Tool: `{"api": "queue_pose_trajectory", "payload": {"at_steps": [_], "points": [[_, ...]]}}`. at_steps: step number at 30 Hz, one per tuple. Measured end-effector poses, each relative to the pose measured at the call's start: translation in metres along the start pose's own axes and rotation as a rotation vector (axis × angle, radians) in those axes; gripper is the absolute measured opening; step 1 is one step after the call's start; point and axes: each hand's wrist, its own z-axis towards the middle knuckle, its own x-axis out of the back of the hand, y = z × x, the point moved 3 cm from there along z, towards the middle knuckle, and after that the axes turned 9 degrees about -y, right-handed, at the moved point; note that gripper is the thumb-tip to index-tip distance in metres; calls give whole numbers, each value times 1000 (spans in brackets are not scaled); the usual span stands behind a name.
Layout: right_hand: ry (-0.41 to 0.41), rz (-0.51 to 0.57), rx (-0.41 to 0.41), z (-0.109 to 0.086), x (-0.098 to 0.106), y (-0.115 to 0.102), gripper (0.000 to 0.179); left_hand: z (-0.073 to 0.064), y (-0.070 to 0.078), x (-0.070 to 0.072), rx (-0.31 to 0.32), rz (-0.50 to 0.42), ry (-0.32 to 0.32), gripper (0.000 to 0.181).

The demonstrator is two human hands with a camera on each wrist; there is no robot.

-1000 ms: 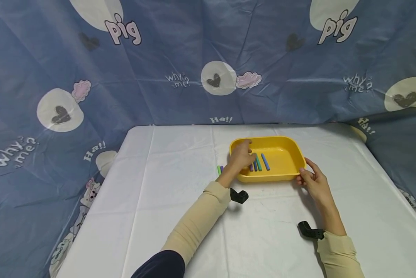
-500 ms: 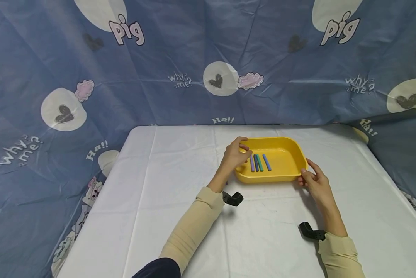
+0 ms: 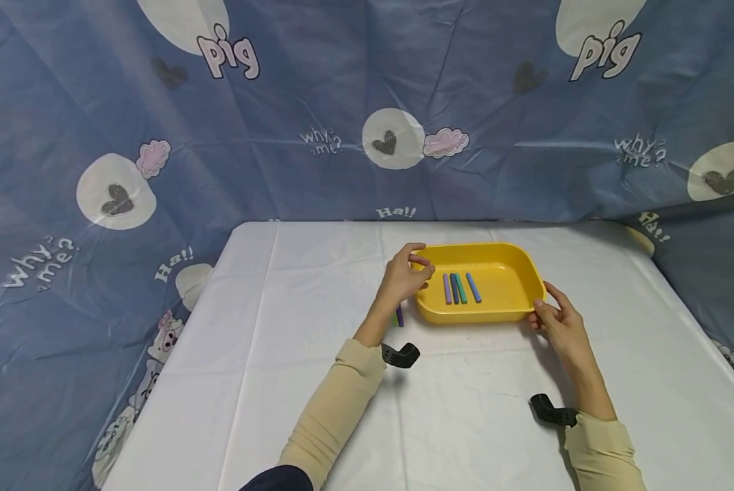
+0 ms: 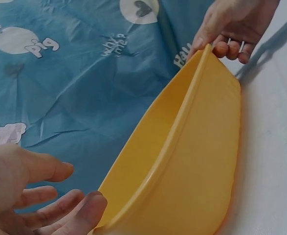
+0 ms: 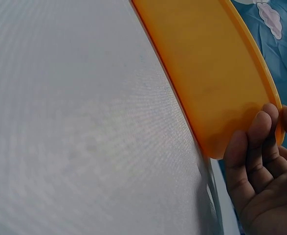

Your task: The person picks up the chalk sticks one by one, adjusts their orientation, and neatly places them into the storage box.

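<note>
A shallow yellow tray (image 3: 495, 273) stands on the white-covered table. Several slim coloured sticks lie side by side in its left half, among them a purple stick (image 3: 447, 289), a green stick (image 3: 461, 288) and a blue stick (image 3: 473, 288); they look like chalk or crayons. My left hand (image 3: 399, 278) is by the tray's left rim, thumb and fingers apart with nothing between them in the left wrist view. At the front right corner, my right hand (image 3: 559, 331) pinches the tray's rim between thumb and fingers. A dark purple stick (image 3: 400, 316) lies on the table, partly hidden by my left wrist.
A bit of green (image 3: 394, 320) shows next to the purple stick on the table. The white tablecloth (image 3: 465, 402) spreads around the tray. Behind the table hangs a blue printed curtain (image 3: 317, 177). Each wrist wears a black camera mount (image 3: 401, 355).
My left hand has drawn back leftward from over the sticks to the tray's left edge, uncovering them. The right hand keeps its grip on the corner. The view has shifted slightly.
</note>
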Motion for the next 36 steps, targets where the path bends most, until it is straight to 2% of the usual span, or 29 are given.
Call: {"api": "queue_pose_trajectory", "payload": {"at_steps": [14, 26, 36], "points": [[-3, 17, -2, 1, 0, 0, 65, -12, -7, 22, 2, -80, 21, 53], [0, 6, -5, 0, 0, 2, 66, -17, -11, 31, 43, -104, 50, 53], [-9, 20, -14, 0, 0, 0, 66, -20, -19, 38, 80, -74, 85, 52]]}}
